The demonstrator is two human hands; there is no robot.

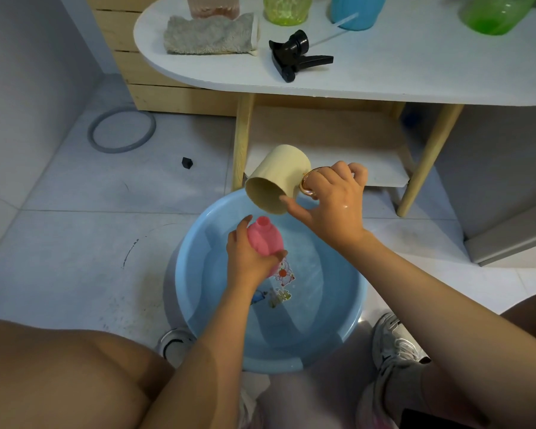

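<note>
My left hand (248, 258) grips a pink bottle (265, 239) with its open neck pointing up, over a blue basin (350, 308) of water on the floor. My right hand (331, 205) holds a cream cup (276, 178) by its gold handle, thumb against the rim. The cup is tipped, its mouth facing down and left just above the bottle's neck. I see no water stream between them.
A white oval table (384, 66) behind the basin carries a black spray head (297, 55), a grey cloth (209, 34) and pink, yellow-green, blue and green bottles. A grey ring (121, 130) and a small black cap (187, 163) lie on the tiled floor. My knees and shoes flank the basin.
</note>
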